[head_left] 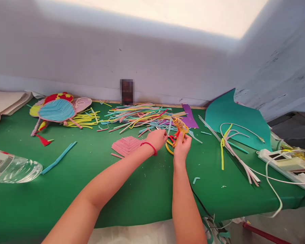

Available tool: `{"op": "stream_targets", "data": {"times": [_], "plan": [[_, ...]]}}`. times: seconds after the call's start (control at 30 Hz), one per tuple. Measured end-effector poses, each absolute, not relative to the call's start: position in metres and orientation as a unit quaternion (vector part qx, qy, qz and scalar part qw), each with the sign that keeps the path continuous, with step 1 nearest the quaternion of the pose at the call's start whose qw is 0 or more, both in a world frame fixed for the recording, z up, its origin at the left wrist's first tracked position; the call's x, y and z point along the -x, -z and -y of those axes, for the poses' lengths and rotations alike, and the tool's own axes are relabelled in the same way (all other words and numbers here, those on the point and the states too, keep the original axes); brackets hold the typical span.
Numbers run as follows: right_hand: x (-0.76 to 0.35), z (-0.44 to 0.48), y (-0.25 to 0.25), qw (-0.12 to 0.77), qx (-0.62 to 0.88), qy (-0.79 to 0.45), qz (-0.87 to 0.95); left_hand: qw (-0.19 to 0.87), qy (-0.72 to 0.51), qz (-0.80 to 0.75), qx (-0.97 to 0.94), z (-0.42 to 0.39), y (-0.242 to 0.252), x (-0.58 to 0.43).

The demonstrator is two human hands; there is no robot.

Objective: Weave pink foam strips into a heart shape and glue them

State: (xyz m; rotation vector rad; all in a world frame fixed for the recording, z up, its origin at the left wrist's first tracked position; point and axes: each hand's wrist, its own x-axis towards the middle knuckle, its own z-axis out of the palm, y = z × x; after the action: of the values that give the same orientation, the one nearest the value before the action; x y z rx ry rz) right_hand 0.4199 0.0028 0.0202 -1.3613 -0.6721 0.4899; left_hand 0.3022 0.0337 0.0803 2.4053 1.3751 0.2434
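My right hand (pixel 182 146) is wrapped round the handle of a yellow hot glue gun (pixel 180 125), its nozzle pointing up and left. Close beside it, my left hand (pixel 157 138), with a red cord on the wrist, pinches a short pale blue pipe cleaner (pixel 169 126) standing upright near the nozzle. Below the hands lie scissors with yellow and red handles (pixel 169 148), partly hidden. A pink leaf-shaped piece of pipe cleaners (pixel 126 145) lies flat on the green table, partly covered by my left forearm.
A pile of coloured pipe cleaners (pixel 139 115) lies behind my hands, beside purple sheet (pixel 190 117). Left are a pipe-cleaner craft figure (pixel 57 110) and a plastic bottle (pixel 15 166). Right are a teal sheet (pixel 239 118), white cables and a power strip (pixel 289 169).
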Motion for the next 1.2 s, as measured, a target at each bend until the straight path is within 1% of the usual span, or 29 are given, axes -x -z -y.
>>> {"op": "stream_targets", "data": {"times": [0.1,0.2,0.37,0.53,0.8,1.07,1.2], "plan": [[-0.417,-0.001,-0.023,0.701,0.610,-0.220,0.297,0.195,-0.089,-0.458,-0.863,-0.035,-0.075,-0.310],[-0.411,0.001,-0.026,0.695,0.615,-0.228,0.296,0.194,-0.094,-0.463,-0.860,-0.037,-0.070,-0.283],[-0.399,0.006,-0.029,0.675,0.618,-0.232,0.331,0.170,-0.086,-0.569,-0.800,-0.056,-0.057,-0.189],[-0.387,0.008,-0.026,0.653,0.618,-0.248,0.361,0.198,-0.051,-0.629,-0.750,-0.064,-0.041,-0.126],[-0.382,0.001,-0.009,0.615,0.622,-0.269,0.403,0.303,-0.083,-0.597,-0.739,-0.059,-0.026,-0.119],[-0.383,0.000,-0.012,0.639,0.602,-0.286,0.384,0.513,-0.125,-0.526,-0.667,-0.047,-0.028,-0.107],[-0.384,0.000,-0.012,0.641,0.601,-0.291,0.379,0.558,-0.133,-0.496,-0.652,-0.041,-0.029,-0.119]]}}
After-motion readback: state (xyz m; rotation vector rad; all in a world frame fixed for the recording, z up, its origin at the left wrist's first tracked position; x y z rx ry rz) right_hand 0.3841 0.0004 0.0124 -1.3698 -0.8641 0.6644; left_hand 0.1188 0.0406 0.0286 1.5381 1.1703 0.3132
